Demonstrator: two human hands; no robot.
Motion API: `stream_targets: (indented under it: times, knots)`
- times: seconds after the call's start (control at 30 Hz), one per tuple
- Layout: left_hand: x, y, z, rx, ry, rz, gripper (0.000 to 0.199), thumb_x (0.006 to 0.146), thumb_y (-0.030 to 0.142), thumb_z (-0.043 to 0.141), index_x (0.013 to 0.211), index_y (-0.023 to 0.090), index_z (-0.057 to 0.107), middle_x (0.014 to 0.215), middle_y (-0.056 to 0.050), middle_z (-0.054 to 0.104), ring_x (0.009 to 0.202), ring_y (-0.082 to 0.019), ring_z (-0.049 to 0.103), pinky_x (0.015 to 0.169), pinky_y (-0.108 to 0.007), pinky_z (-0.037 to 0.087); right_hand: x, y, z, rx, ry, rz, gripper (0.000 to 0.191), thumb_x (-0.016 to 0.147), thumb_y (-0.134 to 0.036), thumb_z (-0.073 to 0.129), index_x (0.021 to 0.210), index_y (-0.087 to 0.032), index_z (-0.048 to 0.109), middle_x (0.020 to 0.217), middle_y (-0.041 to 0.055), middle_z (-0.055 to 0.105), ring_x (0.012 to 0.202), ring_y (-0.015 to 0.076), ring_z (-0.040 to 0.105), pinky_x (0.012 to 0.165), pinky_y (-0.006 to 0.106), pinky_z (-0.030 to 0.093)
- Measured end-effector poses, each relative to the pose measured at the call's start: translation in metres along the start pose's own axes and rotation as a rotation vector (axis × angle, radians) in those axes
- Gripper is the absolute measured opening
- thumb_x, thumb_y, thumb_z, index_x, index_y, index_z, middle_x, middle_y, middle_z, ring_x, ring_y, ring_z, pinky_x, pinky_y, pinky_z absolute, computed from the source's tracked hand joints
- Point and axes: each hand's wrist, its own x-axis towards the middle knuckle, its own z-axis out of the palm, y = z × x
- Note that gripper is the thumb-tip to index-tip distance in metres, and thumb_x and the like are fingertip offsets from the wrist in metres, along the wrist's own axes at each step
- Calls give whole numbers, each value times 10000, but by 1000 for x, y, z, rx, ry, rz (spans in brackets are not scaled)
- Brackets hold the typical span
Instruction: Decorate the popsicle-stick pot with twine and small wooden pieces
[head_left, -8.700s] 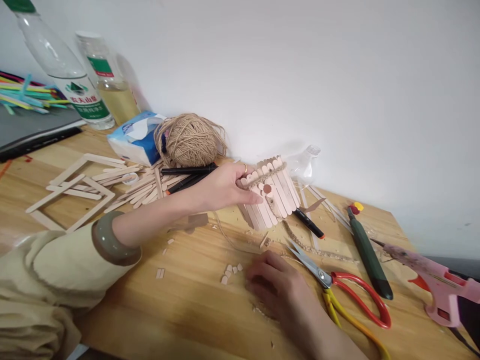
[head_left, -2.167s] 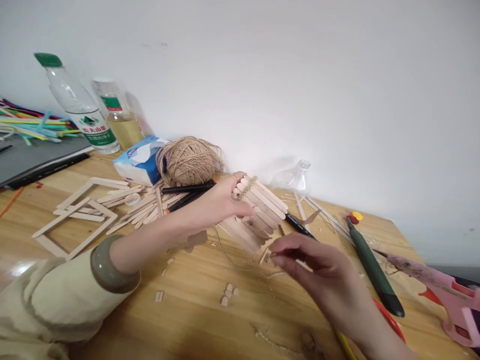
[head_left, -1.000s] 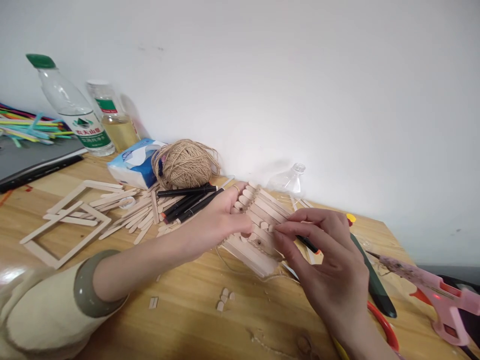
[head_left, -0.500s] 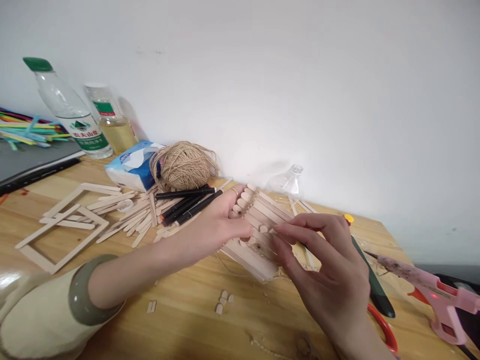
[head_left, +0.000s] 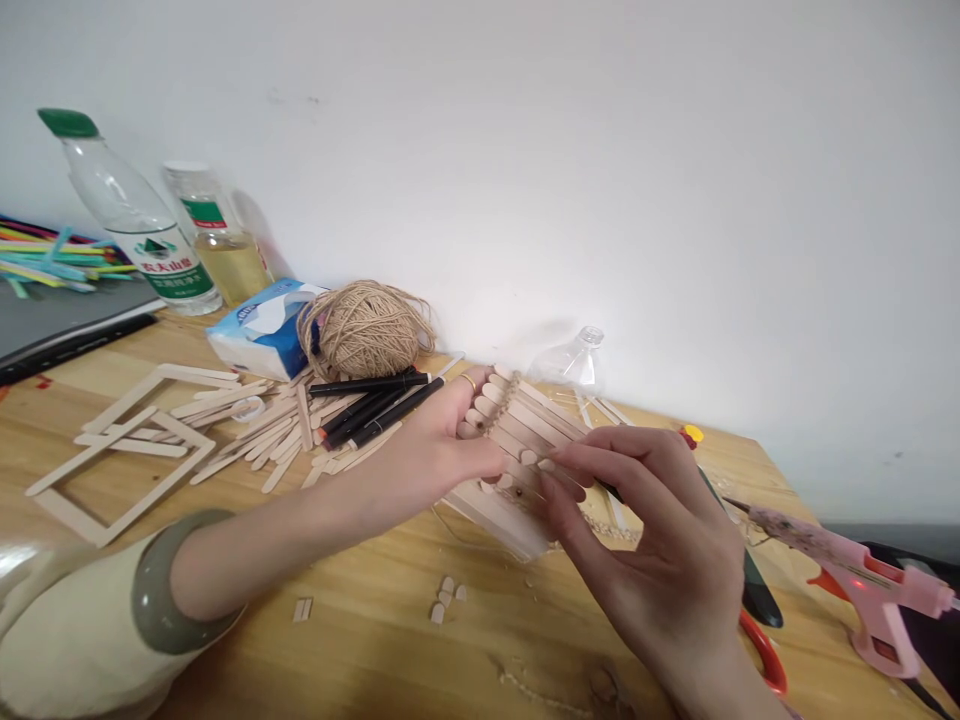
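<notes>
The craft-stick model [head_left: 534, 418] is raised above the wooden table [head_left: 360, 650], between the two hands, its pale, round-ended sticks laid side by side. A braided twine strip [head_left: 504, 402] crosses it near the left fingers, and small rounded wooden pieces [head_left: 528, 457] sit on its face between both sets of fingertips. The sticks' long axis slants from upper left, by the left hand [head_left: 450, 435], to lower right, under the right fingertips. The left hand grips that upper-left end, thumb laid across the face; the right hand [head_left: 660, 545] has thumb and index finger brought close together at a small wooden chip [head_left: 546, 465] against the model. Black markers [head_left: 386, 400] lie just left of the left fingers, with the twine ball [head_left: 367, 330] behind them. Loose wood chips [head_left: 444, 600] lie below the fingers; a pink glue gun [head_left: 847, 550] is right of the right hand.
</notes>
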Motion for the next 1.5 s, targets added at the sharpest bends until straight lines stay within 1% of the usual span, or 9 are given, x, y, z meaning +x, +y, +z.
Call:
stream_targets:
  times: [0.23,0.47,0.7,0.87,1.1,1.2,1.3,1.4,1.5]
  knots:
    - [2,3,3,-72,9,-27,471,635,39,536,1088,162,501,889,-22,609,688,-128,533,625,-237,434,4,3,2,-5,-2,-8,157,766,-78,622,837,-217,603,804,30,564,727,166,540,585,326,459]
    - [1,0,2,-15,35,1,452,647,30,529,1074,178,501,957,-19,601,782,-137,551,701,-259,446,2,1,1,-2,-19,-5,133,771,-80,613,820,-203,605,804,34,557,732,162,536,591,314,459]
    - [2,-1,6,-34,30,-16,459,643,66,627,1047,197,451,826,16,609,763,-143,586,677,-254,475,1,0,0,14,-29,-12,144,763,-70,610,803,-207,599,797,26,545,728,161,534,593,315,463]
    - [1,-5,8,77,103,56,330,672,80,622,938,197,465,828,14,610,781,-151,593,693,-253,487,3,-2,-1,8,-27,-29,129,764,-66,617,791,-191,606,803,29,537,722,153,525,587,310,454]
    - [-1,-8,10,138,172,73,416,681,98,618,1054,190,458,806,14,608,776,-161,603,694,-262,494,2,-2,0,61,-71,-29,119,784,-80,604,835,-187,599,820,32,541,764,166,520,626,325,456]
    - [0,-7,10,143,194,52,436,668,128,641,1061,181,462,842,-3,628,808,-176,614,699,-263,497,2,2,-8,165,-86,68,134,799,-120,611,910,-195,602,882,36,556,823,169,532,693,324,445]
    - [4,-7,6,138,214,38,451,634,147,674,1040,175,479,880,-18,643,817,-178,618,710,-263,499,1,6,-20,222,-30,218,111,840,-145,567,894,-229,615,903,22,562,854,167,542,703,303,423]
    - [9,-12,0,118,204,6,454,617,123,660,1033,179,486,809,4,634,752,-169,619,679,-271,500,-8,8,-33,149,30,292,100,845,-169,561,830,-248,620,879,5,571,829,163,544,692,294,404]
    - [15,-19,-8,149,235,-28,392,613,99,628,983,178,525,781,13,624,718,-161,612,643,-263,492,-31,21,-53,-32,91,423,85,836,-258,576,761,-257,615,841,-4,602,772,172,552,731,314,402]
